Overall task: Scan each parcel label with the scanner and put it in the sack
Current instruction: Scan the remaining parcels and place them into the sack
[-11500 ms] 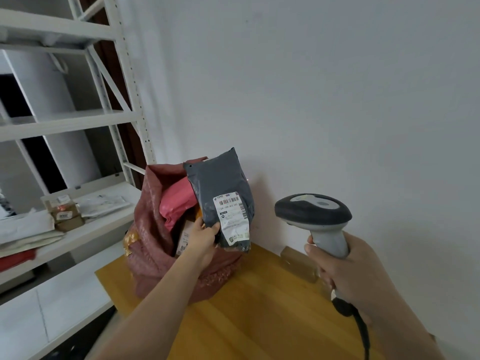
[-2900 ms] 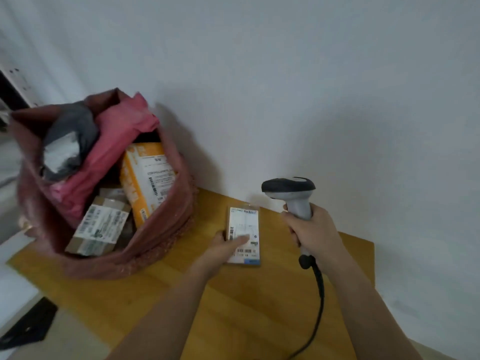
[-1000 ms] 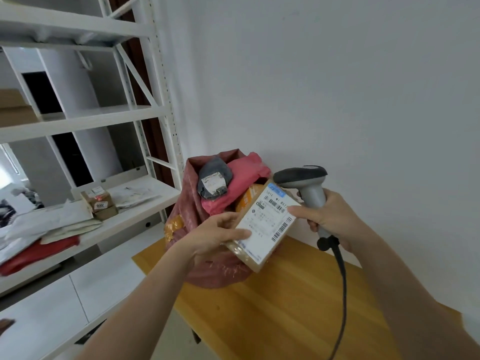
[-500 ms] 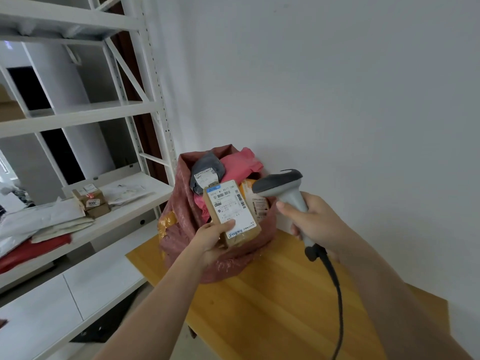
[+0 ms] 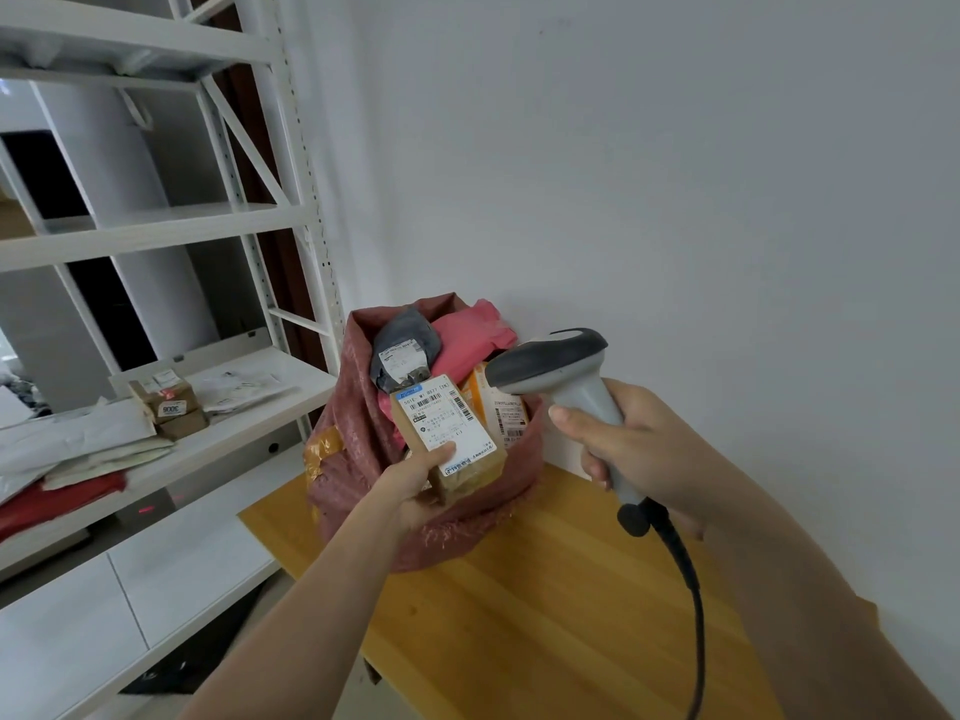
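Note:
My left hand (image 5: 415,485) grips a small brown cardboard parcel (image 5: 447,439) from below, thumb on its white barcode label, in front of the red woven sack (image 5: 358,459). The sack stands on the wooden table (image 5: 545,615) against the wall. In it lie a grey mailer (image 5: 402,348), a pink mailer (image 5: 472,335) and an orange box (image 5: 501,407). My right hand (image 5: 639,444) holds the grey corded scanner (image 5: 556,366) by its handle. Its head sits just right of and above the parcel, pointing left.
White metal shelving (image 5: 156,226) fills the left side. On its shelf lie small brown boxes (image 5: 169,407), white envelopes (image 5: 78,444) and a red mailer (image 5: 57,501). A red scan mark (image 5: 145,510) shows on a lower shelf. The scanner cable (image 5: 685,589) hangs over the table.
Over the last second my left hand has carried the parcel leftwards, from in front of the scanner to in front of the sack's mouth. The scanner has stayed beside it, aimed left.

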A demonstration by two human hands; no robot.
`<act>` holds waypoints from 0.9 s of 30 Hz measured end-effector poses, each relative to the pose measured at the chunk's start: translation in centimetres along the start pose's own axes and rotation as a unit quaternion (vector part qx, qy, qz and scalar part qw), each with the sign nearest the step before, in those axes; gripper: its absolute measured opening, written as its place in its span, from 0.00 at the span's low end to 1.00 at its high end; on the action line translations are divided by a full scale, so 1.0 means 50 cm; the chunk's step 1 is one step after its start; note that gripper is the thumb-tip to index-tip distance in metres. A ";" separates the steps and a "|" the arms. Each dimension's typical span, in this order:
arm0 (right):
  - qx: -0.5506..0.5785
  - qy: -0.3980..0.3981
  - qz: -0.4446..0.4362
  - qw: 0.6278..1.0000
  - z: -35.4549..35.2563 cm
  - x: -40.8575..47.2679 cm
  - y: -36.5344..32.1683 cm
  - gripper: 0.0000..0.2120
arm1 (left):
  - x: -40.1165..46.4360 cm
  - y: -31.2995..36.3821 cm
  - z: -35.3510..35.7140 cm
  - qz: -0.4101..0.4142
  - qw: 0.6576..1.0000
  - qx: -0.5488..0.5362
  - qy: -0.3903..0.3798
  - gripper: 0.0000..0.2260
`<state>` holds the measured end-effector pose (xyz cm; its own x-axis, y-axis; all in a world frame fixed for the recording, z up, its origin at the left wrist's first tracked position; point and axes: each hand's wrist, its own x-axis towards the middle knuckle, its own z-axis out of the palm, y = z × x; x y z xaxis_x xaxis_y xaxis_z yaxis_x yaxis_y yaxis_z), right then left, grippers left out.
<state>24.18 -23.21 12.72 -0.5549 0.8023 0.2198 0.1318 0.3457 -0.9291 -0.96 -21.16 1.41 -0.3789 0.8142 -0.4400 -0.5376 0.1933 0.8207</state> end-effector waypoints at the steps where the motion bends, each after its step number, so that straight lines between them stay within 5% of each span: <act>1: 0.006 -0.004 0.000 1.000 -0.003 -0.001 -0.001 0.09 | 0.001 -0.001 0.000 0.000 1.000 0.000 0.000 0.11; 18: 0.044 -0.020 0.009 0.999 -0.055 -0.030 0.015 0.07 | 0.021 -0.036 0.022 -0.015 1.000 -0.001 0.001 0.10; 27: 0.086 0.041 0.097 0.991 -0.113 -0.046 0.069 0.16 | 0.041 -0.085 0.105 0.008 0.998 -0.065 -0.013 0.14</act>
<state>30.55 -21.12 10.66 -0.4638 0.8846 0.0488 0.0828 0.0981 -0.9917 4.51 -17.44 -1.06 -0.3703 0.8307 -0.4157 -0.6246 0.1087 0.7734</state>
